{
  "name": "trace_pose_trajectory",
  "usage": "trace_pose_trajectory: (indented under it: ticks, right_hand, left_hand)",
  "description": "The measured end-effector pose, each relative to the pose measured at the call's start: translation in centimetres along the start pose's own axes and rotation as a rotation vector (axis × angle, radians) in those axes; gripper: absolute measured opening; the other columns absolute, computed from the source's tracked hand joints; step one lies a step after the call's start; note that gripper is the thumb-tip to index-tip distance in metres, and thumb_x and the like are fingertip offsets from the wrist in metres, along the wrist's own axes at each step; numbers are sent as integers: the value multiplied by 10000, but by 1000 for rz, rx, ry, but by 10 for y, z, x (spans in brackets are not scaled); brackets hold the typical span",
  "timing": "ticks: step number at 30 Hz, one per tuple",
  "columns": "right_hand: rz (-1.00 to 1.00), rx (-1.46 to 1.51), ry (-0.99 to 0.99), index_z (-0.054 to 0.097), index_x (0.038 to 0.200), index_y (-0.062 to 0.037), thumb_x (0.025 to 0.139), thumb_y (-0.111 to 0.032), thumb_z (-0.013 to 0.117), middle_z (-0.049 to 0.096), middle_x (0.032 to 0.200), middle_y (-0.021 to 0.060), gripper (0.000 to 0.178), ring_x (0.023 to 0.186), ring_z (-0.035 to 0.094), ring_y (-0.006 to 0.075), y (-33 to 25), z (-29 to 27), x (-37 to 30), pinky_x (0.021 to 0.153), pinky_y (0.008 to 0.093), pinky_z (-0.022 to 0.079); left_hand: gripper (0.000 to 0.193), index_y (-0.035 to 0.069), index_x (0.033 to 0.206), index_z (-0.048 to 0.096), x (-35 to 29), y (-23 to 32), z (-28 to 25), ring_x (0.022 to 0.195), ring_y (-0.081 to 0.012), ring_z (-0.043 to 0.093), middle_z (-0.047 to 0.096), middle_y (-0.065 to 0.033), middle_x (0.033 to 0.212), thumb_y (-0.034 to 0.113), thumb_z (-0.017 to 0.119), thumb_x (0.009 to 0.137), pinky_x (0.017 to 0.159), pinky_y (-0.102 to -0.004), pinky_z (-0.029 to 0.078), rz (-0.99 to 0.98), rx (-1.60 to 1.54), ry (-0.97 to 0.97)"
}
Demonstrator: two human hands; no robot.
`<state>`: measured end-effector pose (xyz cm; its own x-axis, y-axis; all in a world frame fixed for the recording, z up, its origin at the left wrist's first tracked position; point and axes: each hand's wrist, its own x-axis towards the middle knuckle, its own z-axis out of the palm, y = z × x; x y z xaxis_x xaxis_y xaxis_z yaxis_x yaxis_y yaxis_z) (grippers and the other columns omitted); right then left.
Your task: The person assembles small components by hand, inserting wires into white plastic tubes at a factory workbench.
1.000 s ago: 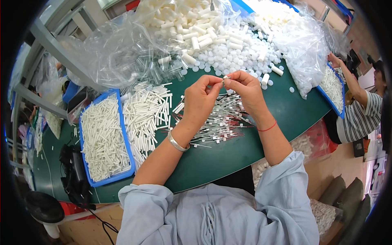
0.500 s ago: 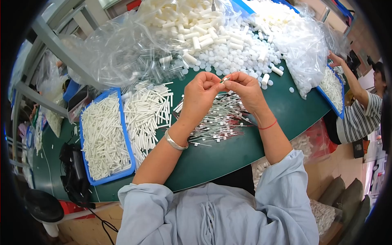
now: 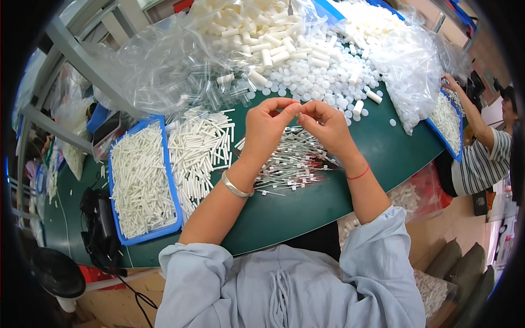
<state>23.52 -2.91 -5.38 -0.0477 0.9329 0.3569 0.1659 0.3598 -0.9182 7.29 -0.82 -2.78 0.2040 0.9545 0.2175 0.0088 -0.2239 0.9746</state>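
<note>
My left hand (image 3: 272, 120) and my right hand (image 3: 326, 127) meet fingertip to fingertip over the green table. Both are closed in a pinch; whatever sits between the fingertips is too small and covered to name. Beneath them lies a pile of thin wire leads (image 3: 298, 158) with small white ends, some of them red. Left of my left wrist are loose white sticks (image 3: 199, 142). Beyond my fingers spread translucent white discs (image 3: 306, 76) and thicker white cylinders (image 3: 268, 54).
A blue tray (image 3: 176, 202) of white sticks stands at the left, beside a black device with cables (image 3: 99, 218). Clear plastic tubes (image 3: 219, 90) lie behind. A plastic bag (image 3: 404, 71) is at the back right. At the far right a person (image 3: 489, 142) works by another blue tray (image 3: 442, 128).
My fingertips have shifted slightly, and the small pale piece glimpsed between them before is now hidden. The right fingers look more curled. The surrounding piles look the same.
</note>
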Motion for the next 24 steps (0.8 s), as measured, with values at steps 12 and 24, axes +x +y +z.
trace_pose_trajectory:
  ticks: [12, 24]
  right_hand:
    - [-57, -102, 103, 657, 931, 24, 842, -89, 678, 669, 831, 45, 145, 747, 596, 80, -9, 3, 0, 683, 220, 487]
    - [49, -74, 360, 679, 992, 10, 868, -112, 652, 642, 815, 26, 176, 702, 560, 66, -2, -25, 6, 635, 211, 450]
  left_hand:
    - [236, -25, 1003, 670, 9, -6, -10, 699, -94, 578, 649, -44, 853, 175, 657, 879, 668, -237, 514, -374, -604, -45]
    - [239, 102, 1031, 695, 83, -41, -14, 799, -312, 635, 654, -148, 935, 130, 648, 798, 743, -398, 524, 216, 787, -67]
